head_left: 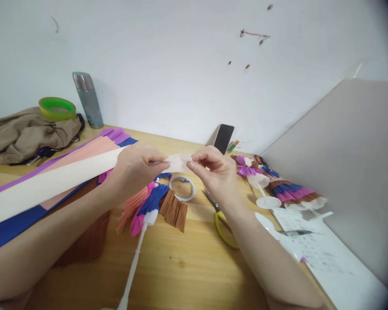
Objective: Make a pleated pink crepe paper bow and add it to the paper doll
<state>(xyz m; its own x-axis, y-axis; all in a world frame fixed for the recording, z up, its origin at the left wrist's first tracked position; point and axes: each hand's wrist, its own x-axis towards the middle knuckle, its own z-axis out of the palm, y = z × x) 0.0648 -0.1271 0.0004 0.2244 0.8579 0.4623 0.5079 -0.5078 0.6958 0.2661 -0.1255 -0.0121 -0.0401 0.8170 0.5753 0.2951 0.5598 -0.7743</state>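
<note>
The wooden table [194, 258] is carrying everything here, and a stack of long paper sheets [61, 172] in cream, pink, purple and blue is lying across its left side, running toward the middle. A brown cloth [26, 133] with a green tape roll [57, 108] on top is sitting at the far left beside a metal flask [88, 100]. On the right, a white printed sheet [323, 254] with a pen [294, 233] on it is lying near a finished paper doll [278, 185]. Below the hands, a spoon [139, 241] dressed in pink, blue and brown pleated paper is resting on the table, with a clear tape roll [182, 188] and yellow-handled scissors [221, 219] just beside it, and a phone [223, 137] is leaning on the wall behind. The left hand [134, 168] and right hand [215, 170] are holding 1 small cream paper strip [177, 162] between them, above the tape roll: thumb and forefinger of each hand are pinching an end of it, the other fingers curling loosely. The strip looks thin and soft, so pulling the 2 ends apart too hard could be tearing it, and uneven pinching could be leaving crooked folds. The left forearm is lying over the long sheets, so a sideways shift could be creasing them or dragging them off the stack
</note>
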